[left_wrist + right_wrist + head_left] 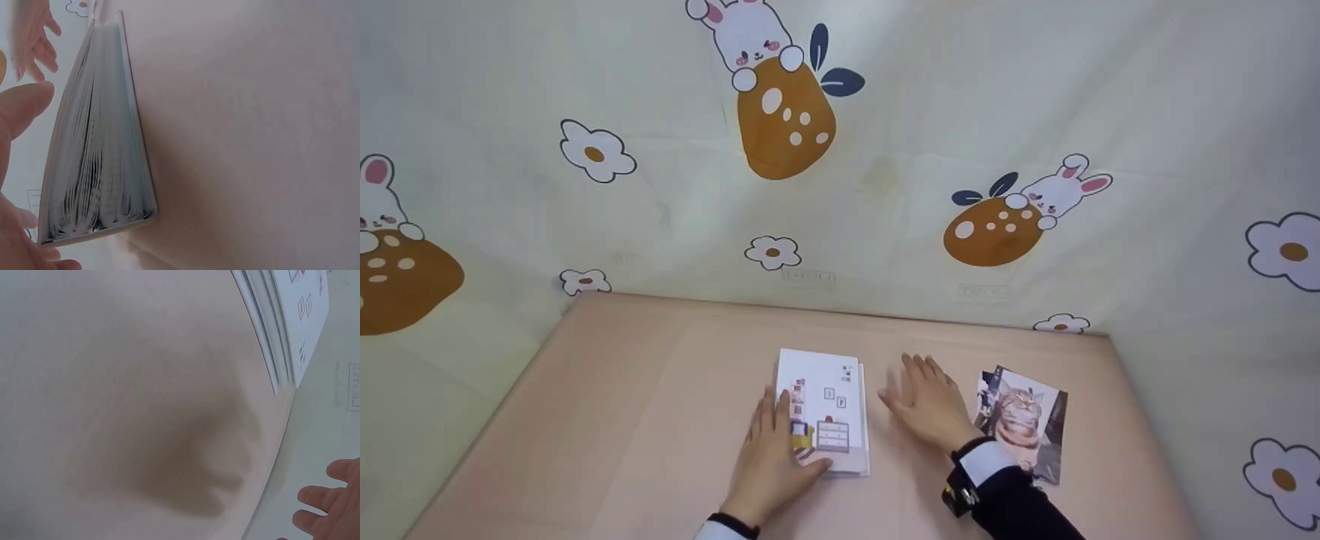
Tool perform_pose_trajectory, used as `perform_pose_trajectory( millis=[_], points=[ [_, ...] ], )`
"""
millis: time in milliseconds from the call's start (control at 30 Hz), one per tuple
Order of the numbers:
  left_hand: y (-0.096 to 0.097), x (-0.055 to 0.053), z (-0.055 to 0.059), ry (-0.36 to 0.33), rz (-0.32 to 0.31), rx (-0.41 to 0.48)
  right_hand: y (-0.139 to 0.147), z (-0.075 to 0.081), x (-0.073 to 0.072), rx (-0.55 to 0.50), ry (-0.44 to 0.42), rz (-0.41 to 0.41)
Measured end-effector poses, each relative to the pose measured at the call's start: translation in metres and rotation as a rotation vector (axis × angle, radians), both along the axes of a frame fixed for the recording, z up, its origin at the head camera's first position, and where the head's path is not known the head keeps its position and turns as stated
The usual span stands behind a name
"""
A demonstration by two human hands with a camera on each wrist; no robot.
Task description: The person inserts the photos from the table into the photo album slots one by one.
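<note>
A thick photo album (840, 397) with a white illustrated cover lies closed on the table; its page edges (95, 135) show in the left wrist view. My left hand (772, 457) is at its left side, fingers extended along the spine and thumb over the lower cover. The left wrist view has the thumb slightly above the cover. To the album's right, my right hand (931, 401) hovers with spread fingers, holding nothing, its shadow below. Beside the right wrist lies a small stack of photo cards (1020, 420), a cat picture on top; the sleeve is near its lower edge.
The pinkish-beige table (660, 420) meets a cream curtain (885, 247) printed with rabbits and flowers along its back and sides. A dark wrist device (960, 491) is strapped to the right wrist.
</note>
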State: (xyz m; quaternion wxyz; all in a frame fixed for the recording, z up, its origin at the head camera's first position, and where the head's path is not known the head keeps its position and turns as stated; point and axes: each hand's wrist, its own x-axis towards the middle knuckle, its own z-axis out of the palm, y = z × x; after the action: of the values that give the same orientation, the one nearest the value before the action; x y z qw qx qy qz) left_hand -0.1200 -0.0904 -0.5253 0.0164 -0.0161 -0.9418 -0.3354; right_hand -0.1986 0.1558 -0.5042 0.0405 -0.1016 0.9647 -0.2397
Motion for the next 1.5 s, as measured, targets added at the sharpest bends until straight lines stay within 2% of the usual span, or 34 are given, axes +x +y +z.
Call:
perform_pose_trajectory(
  millis=[133, 267, 500, 733, 900, 1000, 1133, 1233, 1333, 1400, 1500],
  points=[
    [0.0, 0.002, -0.002, -0.03, 0.001, 0.07, -0.011, -0.007, 0.012, -0.054, -0.046, 0.034],
    [0.002, 0.002, -0.005, -0.068, 0.008, 0.132, -0.023, -0.013, 0.025, -0.157, -0.127, 0.062],
    [0.008, 0.002, -0.012, -0.037, -0.012, 0.126, -0.039, -0.019, 0.046, -0.423, -0.278, 0.109],
    [0.012, 0.003, -0.015, -0.007, -0.051, 0.105, -0.047, -0.02, 0.064, -0.626, -0.316, 0.004],
    [0.013, 0.004, -0.015, 0.025, -0.115, 0.066, -0.044, -0.009, 0.075, -0.749, -0.37, -0.07],
    [0.015, 0.006, -0.015, 0.03, -0.157, 0.059, -0.038, -0.002, 0.08, -0.782, -0.406, -0.157],
    [0.02, 0.008, -0.015, 0.005, -0.212, 0.073, -0.028, 0.005, 0.084, -0.843, -0.362, -0.286],
    [0.025, 0.011, -0.015, 0.003, -0.263, 0.079, -0.022, 0.011, 0.084, -0.937, -0.293, -0.331],
    [0.029, 0.014, -0.013, -0.017, -0.307, 0.09, -0.018, 0.018, 0.084, -1.025, -0.241, -0.331],
    [0.03, 0.015, -0.011, -0.075, -0.329, 0.129, -0.014, 0.022, 0.084, -1.052, -0.221, -0.3],
    [0.029, 0.016, -0.006, -0.188, -0.363, 0.221, -0.011, 0.025, 0.083, -1.023, -0.175, -0.243]
  ],
)
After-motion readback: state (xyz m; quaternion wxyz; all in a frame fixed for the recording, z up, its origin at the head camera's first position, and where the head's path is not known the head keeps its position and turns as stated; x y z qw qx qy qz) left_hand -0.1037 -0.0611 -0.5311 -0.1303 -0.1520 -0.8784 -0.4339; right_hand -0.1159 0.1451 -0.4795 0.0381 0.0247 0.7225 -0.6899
